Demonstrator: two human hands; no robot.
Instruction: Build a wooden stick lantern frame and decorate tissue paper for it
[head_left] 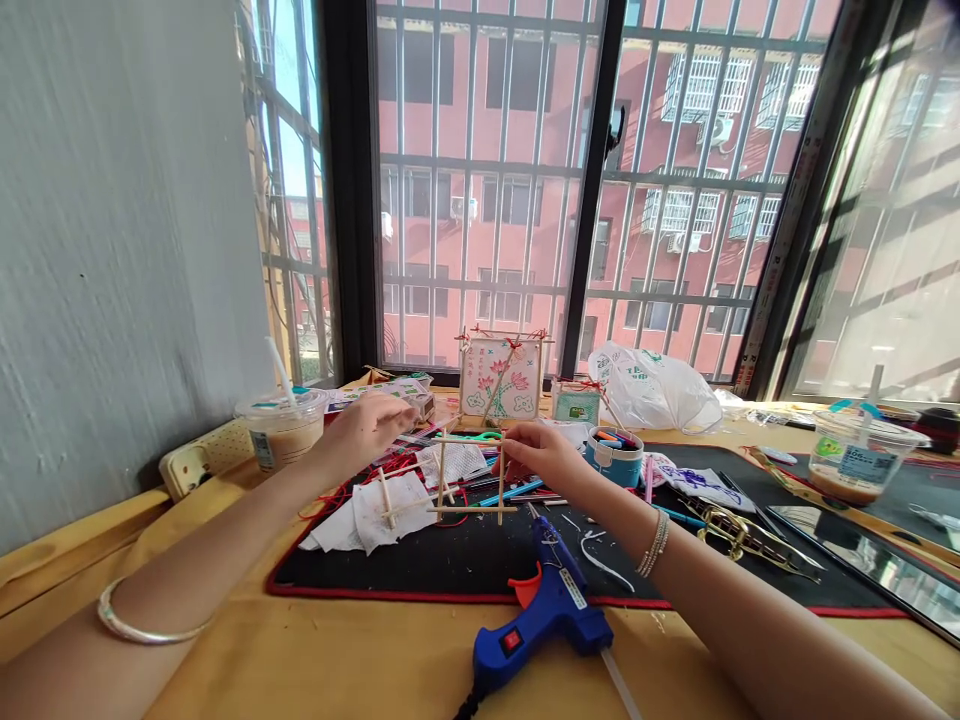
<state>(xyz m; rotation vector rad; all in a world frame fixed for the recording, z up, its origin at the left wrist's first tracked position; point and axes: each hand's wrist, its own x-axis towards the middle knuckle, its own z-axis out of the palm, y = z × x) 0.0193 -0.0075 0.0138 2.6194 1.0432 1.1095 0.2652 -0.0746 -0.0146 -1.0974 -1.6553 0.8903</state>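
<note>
My right hand (536, 452) pinches the upper right corner of a small square frame of thin wooden sticks (501, 490), holding it upright over the black mat. To the left, my left hand (371, 428) hovers with its fingers bent and drawn together; anything between the fingertips is too small to see. Below it, another piece made of wooden sticks (388, 500) rests on crumpled white tissue (364, 520). A blue hot glue gun (551, 590) lies in front of the frame, its nozzle on the mat and its handle on the yellow tablecloth.
A drink cup (281, 440) stands at the left, another cup (859, 465) at the right. A decorated stick-framed picture (501, 380) stands by the window. A blue pen tub (616, 465), a plastic bag (652, 390), red thread (337, 500) and a dark tablet-like slab (862, 550) lie around the mat (450, 570).
</note>
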